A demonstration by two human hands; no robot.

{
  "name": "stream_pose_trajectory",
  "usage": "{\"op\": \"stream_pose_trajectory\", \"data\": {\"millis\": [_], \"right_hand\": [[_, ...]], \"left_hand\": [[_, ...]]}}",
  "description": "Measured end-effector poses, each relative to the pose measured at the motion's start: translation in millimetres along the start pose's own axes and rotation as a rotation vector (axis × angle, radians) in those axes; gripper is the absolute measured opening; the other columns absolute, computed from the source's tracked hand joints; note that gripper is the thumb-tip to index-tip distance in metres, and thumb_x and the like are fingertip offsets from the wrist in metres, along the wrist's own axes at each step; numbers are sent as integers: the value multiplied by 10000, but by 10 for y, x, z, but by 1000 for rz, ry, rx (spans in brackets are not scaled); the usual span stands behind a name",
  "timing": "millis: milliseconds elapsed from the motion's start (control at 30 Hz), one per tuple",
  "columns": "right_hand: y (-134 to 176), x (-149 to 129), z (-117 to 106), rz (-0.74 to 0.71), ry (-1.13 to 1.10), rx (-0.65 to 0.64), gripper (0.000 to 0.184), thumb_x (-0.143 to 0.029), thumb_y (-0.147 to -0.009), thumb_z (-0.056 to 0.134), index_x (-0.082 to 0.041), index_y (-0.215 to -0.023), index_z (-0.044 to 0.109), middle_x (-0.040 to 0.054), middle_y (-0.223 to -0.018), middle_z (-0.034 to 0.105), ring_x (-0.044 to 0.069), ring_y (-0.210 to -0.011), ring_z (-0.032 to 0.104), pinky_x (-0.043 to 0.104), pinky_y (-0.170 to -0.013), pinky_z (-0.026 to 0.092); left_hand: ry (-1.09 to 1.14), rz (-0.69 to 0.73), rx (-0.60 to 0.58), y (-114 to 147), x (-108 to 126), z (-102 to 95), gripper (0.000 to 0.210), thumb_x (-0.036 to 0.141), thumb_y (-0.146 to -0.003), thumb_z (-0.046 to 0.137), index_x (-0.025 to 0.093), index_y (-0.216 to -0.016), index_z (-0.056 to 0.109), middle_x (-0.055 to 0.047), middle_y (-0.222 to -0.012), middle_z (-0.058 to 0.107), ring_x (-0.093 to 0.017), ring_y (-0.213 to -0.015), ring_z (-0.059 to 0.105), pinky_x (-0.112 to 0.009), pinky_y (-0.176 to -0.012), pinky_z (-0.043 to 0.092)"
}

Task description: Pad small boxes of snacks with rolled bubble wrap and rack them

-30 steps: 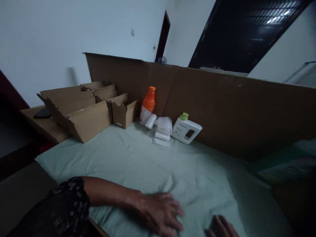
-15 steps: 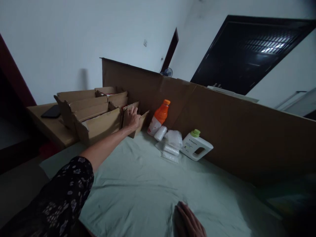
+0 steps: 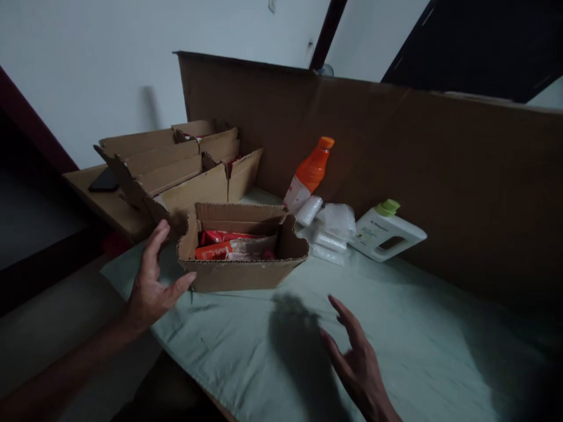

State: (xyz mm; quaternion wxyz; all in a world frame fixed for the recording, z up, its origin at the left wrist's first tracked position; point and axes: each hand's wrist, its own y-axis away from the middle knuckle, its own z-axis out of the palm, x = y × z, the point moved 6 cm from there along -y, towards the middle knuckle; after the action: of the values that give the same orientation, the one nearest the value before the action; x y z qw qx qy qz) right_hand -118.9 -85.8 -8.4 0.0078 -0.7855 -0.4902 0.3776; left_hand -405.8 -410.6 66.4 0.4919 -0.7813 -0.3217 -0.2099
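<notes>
Far left: a dark flat object point(image 3: 104, 180) lies on a brown surface point(image 3: 99, 205), beside the cardboard bins; too dim to say more of it. Next, the left hand point(image 3: 152, 291), raised, fingers spread and thumb wide apart from them, nothing gripped. Thumb tip sits at the near left corner of the small box; whether it touches, cannot tell. Behind the hand, open-topped cardboard bins point(image 3: 197, 189) stand close together, a bit of red showing inside.

Small box point(image 3: 246, 276): cardboard, open at the top, upright on the cloth-covered worktop point(image 3: 417, 340), in front of the bins and between the two hands, nearer the left. Side walls have curved cut-outs. Red packets point(image 3: 215, 251) lie inside, print too small to read.

Right of the box, an orange bottle point(image 3: 311, 173) leans in view, white label low down. Bubble wrap point(image 3: 336, 220) piled just beside it. Nearer, the right hand point(image 3: 358, 363) hangs above the worktop, well apart from the box, thumb and fingers parted, holding nothing. Behind, a white jug point(image 3: 372, 234) with green cap, next to the wrap. Cardboard panel point(image 3: 461, 193) backs everything.
</notes>
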Motion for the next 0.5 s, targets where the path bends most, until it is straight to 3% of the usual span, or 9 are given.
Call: {"op": "stream_pose_trajectory", "data": {"millis": [67,167,267,367,500], "right_hand": [[-314,-327,205,-32,-117,-55,685,-441,-901,630,-312,-1529,388,117,-1531,506,319,-1332,562,537,-1041,525],[-677,-700,489,-76,-281,-142,708,-471,-881,641,-221,-1501,410,164,-1493,529,317,-1314,561,500,-1005,541],[-761,-838,601,-95,-365,-209,635,-472,-887,619,-207,-1443,467,144,-1382,616,292,-1199,622,452,-939,569],[-578,-736,447,-52,-332,-158,517,-409,-907,587,-238,-1391,527,108,-1288,672,272,-1108,657,421,-905,579],[-233,-359,3,49,-186,-61,359,-385,-887,561,-245,-1201,663,72,-1013,740,262,-902,697,404,-822,601]], "left_hand": [[106,-183,-181,50,-179,156,847,556,-773,718,195,-1479,419,-155,-1530,498,-343,-1408,492,-518,-1162,427],[162,-384,-500,140,-332,494,554,607,-752,694,184,-1109,701,-125,-1113,766,-352,-1158,682,-520,-1084,504],[178,-452,-548,191,-349,658,470,639,-743,669,213,-927,746,-79,-829,790,-339,-974,742,-500,-986,576],[194,-430,-585,210,-237,825,454,609,-709,699,217,-929,756,-69,-845,798,-337,-982,747,-484,-977,586],[225,-411,-673,195,-10,1218,357,526,-625,754,235,-832,759,-55,-785,790,-348,-962,748,-489,-962,593]]}}
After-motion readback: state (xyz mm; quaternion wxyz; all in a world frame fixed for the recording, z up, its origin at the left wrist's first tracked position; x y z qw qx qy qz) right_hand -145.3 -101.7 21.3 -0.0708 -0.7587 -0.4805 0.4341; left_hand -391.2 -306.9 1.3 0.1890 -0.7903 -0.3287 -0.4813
